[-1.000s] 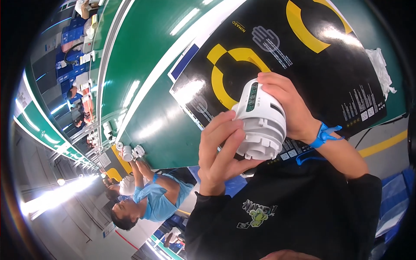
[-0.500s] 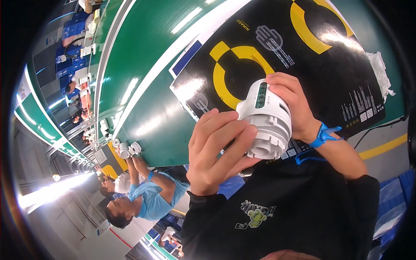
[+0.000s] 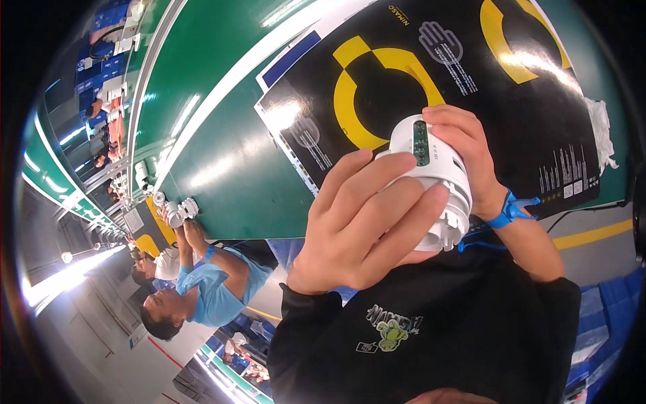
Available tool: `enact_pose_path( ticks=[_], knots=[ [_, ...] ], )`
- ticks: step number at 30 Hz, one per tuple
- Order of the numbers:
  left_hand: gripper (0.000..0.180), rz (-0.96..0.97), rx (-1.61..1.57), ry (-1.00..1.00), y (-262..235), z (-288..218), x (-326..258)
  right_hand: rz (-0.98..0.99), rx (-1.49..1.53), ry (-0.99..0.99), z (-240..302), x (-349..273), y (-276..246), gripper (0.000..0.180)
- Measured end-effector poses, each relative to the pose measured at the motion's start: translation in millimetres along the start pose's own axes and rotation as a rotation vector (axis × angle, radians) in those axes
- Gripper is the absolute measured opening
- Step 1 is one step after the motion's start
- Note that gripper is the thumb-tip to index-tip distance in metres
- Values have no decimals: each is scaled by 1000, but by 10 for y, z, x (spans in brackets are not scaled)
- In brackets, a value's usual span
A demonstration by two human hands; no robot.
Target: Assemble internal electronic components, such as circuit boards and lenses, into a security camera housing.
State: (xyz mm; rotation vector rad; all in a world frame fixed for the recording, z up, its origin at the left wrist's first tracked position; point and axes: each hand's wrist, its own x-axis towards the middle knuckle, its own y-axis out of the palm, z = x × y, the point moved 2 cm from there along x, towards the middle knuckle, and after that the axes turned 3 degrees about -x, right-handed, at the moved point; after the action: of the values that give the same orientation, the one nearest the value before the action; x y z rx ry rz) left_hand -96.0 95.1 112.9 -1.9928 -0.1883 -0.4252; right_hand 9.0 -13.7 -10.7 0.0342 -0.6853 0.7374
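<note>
I grip the white cylindrical housing [image 3: 445, 165] between left hand [image 3: 367, 225] and right hand [image 3: 465, 143], black-yellow printed sheet [image 3: 471, 114] beyond; step appears two-handed manipulation, next move calling for steady right-hand support.

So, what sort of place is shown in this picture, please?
Probably a factory workshop: there is a long green workbench, a co-worker holding white parts, and a bright strip light.

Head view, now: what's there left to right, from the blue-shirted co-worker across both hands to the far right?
Co-worker, left hand, white plastic part, right hand, blue wristband, crumpled white thing.
</note>
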Motion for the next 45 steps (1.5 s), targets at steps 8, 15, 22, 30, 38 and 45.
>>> enact_pose_path(
  ticks=[8, 15, 22, 30, 38, 45],
  knots=[
    [52, 2, 23, -172, 16, 58, -67, 49, -43, 32, 9, 15, -16, 60],
    [84, 161, 90, -27, 191, 154, 136, 4, -77, 140, -12, 48, -2, 73],
    [75, 146, -377, -386, 253, 735, 209, 131, 55, 273, 30, 92, -29, 101],
    [52, -139, -917, -413, 550, 1004, 284, -22, 9, 313, 24, 95, -119, 99],
    [32, -542, -803, -811, 423, 2910, 1170, 167, -720, 405, 251, -130, -403, 66],
    [52, -485, -279, -838, 265, 3928, 1717, 178, -824, 409, 334, -100, -278, 61]
  ],
)
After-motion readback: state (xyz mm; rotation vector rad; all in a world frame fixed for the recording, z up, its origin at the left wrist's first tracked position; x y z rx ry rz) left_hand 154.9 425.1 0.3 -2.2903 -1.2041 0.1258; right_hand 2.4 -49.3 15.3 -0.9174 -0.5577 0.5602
